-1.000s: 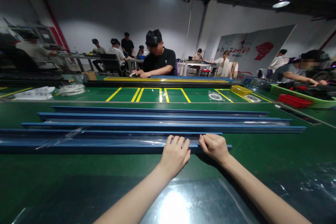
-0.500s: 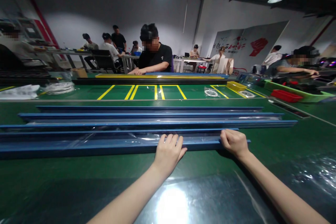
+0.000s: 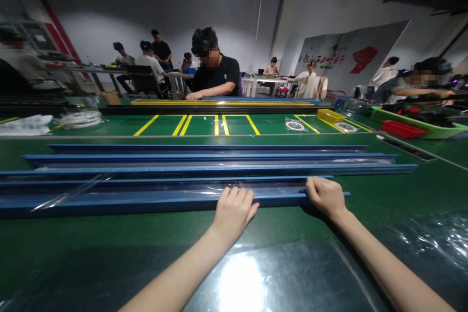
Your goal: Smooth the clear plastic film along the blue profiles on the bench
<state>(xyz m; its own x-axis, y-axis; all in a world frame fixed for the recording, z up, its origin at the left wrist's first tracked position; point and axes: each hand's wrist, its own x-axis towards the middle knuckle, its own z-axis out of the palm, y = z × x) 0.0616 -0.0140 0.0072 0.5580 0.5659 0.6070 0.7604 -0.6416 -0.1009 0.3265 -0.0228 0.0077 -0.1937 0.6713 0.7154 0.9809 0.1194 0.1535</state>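
Several long blue channel rails lie side by side across the green table. The nearest blue rail [image 3: 146, 201] has clear plastic film [image 3: 175, 190] lying in it. My left hand [image 3: 232, 210] rests on this rail's near edge near its middle, fingers curled over the rim. My right hand [image 3: 325, 195] grips the same rail close to its right end, fingers bent over the edge. Farther blue rails [image 3: 219, 158] lie behind, untouched.
A shiny clear sheet [image 3: 256, 278] covers the table in front of me. Across the yellow-lined belt [image 3: 215, 126] a person in black [image 3: 214, 74] works at black and yellow rails. A yellow tray [image 3: 329, 116], a red tray [image 3: 401, 129] and a green bin [image 3: 431, 131] stand at right. Bagged white parts [image 3: 78, 119] lie at left.
My right hand slid right along the nearest rail, from beside my left hand to near the rail's right end. My left hand stayed about where it was.
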